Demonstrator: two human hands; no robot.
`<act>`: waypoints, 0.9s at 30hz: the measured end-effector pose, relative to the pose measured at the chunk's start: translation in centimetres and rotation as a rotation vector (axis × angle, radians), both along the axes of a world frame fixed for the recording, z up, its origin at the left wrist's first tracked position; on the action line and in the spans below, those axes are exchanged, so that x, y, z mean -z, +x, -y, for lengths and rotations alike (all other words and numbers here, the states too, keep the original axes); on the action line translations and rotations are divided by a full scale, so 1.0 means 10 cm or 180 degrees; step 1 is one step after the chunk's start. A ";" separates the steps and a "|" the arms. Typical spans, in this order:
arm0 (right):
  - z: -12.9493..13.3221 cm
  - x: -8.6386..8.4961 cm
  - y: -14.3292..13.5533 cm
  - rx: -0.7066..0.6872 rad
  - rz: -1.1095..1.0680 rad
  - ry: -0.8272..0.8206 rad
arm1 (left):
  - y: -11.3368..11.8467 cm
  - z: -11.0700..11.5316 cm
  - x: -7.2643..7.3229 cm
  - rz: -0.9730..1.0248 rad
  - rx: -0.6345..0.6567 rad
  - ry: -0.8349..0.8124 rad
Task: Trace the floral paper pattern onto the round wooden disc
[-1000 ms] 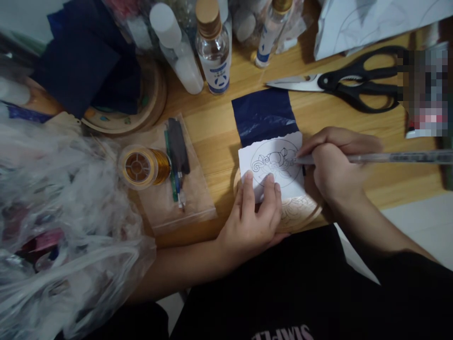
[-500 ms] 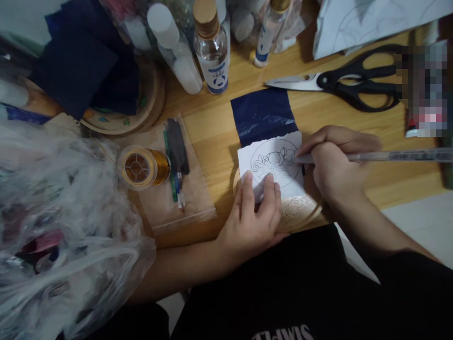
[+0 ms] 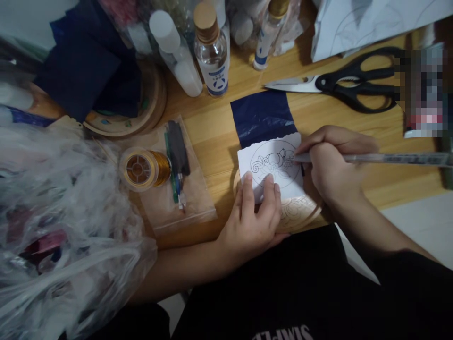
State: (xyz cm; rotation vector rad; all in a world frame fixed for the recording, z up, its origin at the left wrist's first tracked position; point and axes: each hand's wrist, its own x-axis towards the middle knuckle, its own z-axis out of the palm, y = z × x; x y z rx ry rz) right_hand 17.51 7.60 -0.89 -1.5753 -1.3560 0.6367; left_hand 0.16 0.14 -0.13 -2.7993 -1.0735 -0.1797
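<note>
A white paper with a line drawing inside a circle lies over a round wooden piece, which also bears drawn lines. Dark blue carbon-like paper sticks out above the white paper. My left hand rests on the paper's lower part, its fingers spread and pressing down. My right hand is closed round a pen, whose tip is at the right part of the drawing. The pen slants out to the right.
Black-handled scissors lie beyond the papers. Bottles stand at the back. To the left are a gold thread spool, a clear bag with tools, blue sheets on a round wooden piece, and crumpled plastic.
The far end of the pen has dipped slightly, and my right hand has shifted a little to the left. My left hand keeps its place on the paper.
</note>
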 end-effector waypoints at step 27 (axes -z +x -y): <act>-0.13 -0.16 0.08 0.0492 -0.2023 -0.0086 | 0.01 -0.03 0.00 0.0060 0.0048 0.0141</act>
